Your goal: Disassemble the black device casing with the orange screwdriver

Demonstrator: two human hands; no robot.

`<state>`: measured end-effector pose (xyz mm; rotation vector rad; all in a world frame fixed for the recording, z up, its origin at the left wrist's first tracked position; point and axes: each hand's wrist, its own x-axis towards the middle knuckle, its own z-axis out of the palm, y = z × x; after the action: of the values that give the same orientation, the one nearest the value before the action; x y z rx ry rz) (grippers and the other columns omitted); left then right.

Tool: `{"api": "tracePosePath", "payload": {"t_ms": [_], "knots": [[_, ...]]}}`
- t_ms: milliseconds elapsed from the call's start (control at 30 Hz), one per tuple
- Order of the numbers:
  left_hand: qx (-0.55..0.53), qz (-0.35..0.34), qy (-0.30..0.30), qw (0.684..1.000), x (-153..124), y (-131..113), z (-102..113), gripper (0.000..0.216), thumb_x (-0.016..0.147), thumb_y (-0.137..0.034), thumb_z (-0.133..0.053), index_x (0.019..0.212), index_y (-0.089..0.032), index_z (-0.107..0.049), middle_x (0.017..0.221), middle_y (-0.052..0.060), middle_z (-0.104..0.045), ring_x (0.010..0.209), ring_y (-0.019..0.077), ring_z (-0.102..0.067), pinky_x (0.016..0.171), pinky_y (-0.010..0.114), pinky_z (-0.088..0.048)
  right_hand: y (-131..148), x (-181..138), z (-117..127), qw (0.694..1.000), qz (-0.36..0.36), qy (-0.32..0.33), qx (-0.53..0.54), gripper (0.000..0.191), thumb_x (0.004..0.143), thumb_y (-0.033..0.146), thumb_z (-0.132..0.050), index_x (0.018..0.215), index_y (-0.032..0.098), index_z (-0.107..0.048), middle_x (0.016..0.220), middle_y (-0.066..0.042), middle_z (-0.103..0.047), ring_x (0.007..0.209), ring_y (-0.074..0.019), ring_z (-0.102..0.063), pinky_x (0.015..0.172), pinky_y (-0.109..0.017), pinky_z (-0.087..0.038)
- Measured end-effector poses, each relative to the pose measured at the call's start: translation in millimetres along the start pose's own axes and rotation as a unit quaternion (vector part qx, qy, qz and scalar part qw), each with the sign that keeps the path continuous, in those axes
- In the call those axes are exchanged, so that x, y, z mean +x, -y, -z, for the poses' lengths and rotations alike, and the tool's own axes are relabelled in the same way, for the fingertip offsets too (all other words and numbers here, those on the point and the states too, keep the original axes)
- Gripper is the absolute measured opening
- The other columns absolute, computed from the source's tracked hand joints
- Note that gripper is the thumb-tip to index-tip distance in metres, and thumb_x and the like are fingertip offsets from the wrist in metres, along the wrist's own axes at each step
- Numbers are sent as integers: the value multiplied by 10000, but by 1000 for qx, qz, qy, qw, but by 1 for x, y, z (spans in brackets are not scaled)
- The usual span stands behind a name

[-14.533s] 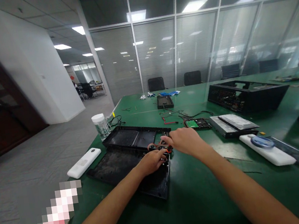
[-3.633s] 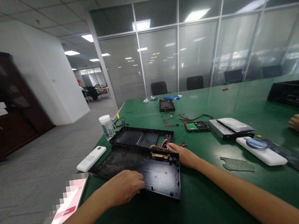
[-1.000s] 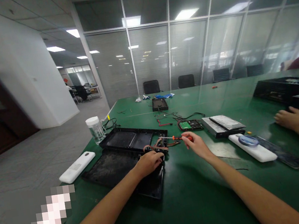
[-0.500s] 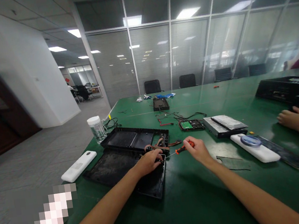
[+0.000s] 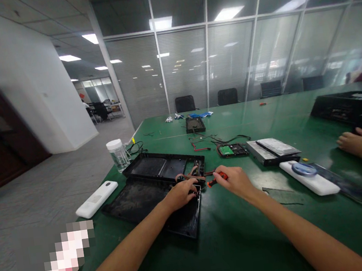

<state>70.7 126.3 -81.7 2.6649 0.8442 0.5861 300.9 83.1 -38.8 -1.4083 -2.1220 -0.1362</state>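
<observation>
Orange screwdriver (image 5: 212,183) beside the black panel (image 5: 136,200) — straight alignment seemed key.
Right hand (image 5: 233,178) wrapped the tool's handle; left hand (image 5: 178,196) touched the panel's corner, its grip unclear — firm bracing probably mattered.

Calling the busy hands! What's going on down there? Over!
Right hand gripping red-and-black screwdriver. Left hand at corner of black panel. Wires close by that hand.

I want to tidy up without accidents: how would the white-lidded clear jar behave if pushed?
The jar would probably tip under a high push, as it stands taller than wide. Its round shape suggests rolling once down, perhaps off the nearby edge of the table.
</observation>
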Motion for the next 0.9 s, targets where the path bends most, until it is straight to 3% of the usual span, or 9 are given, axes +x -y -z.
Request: {"api": "tracePosePath", "payload": {"t_ms": [167, 300, 433, 500, 600, 767, 900], "knots": [[-2, 14, -4, 1000, 0, 0, -1, 468, 737, -100, -590, 1159, -174, -401, 916, 15, -627, 942, 164, -558, 854, 287, -406, 50, 24, 36, 980, 59, 124, -145, 473, 869, 510, -285, 847, 152, -595, 724, -114, -659, 666, -210, -601, 598, -263, -320], [15, 21, -10, 1000, 0, 1, -1, 330, 736, -115, -599, 1035, -161, -467, 943, 43, -616, 957, 185, -554, 847, 295, -410, 75, 42, 45, 973, 72, 185, -116, 373, 875, 429, -332, 1072, 170, -514, 834, -90, -666, 721, -209, -612, 606, -261, -346], [13, 12, -1, 1000, 0, 5, -4, 374, 734, -105, -596, 1074, -156, -447, 963, 49, -620, 976, 184, -551, 882, 311, -392, 76, 51, 39, 973, -9, 174, -152, 545, 869, 556, -243, 864, 150, -607, 847, -156, -655, 817, -266, -611, 669, -312, -382], [9, 11, -4, 1000, 0, 7, -5, 440, 734, -102, -595, 1131, -158, -415, 974, 52, -622, 985, 182, -549, 896, 320, -384, 72, 52, 38, 972, -34, 158, -168, 570, 874, 548, -223, 870, 132, -612, 846, -176, -653, 827, -283, -611, 681, -338, -389], [4, 9, -4, 1000, 1, 9, -7, 506, 737, -103, -591, 1190, -162, -373, 990, 58, -623, 1005, 181, -542, 920, 333, -369, 65, 53, 39, 975, -3, 174, -138, 453, 892, 455, -256, 1012, 148, -567, 863, -137, -663, 786, -255, -622, 650, -318, -397], [-10, 1, -3, 1000, 1, 9, -7, 596, 741, -88, -575, 1265, -164, -301, 980, 42, -629, 1029, 169, -528, 943, 327, -356, 62, 54, 41, 969, -39, 167, -179, 557, 883, 522, -215, 847, 132, -612, 857, -172, -656, 821, -284, -612, 667, -334, -391], [-7, 4, -4, 1000, 1, 6, -5, 584, 744, -95, -576, 1260, -152, -309, 980, 49, -628, 1025, 175, -527, 945, 327, -353, 64, 52, 40, 973, 0, 186, -136, 453, 897, 463, -241, 1011, 160, -558, 871, -120, -663, 795, -243, -617, 658, -304, -382]]}}
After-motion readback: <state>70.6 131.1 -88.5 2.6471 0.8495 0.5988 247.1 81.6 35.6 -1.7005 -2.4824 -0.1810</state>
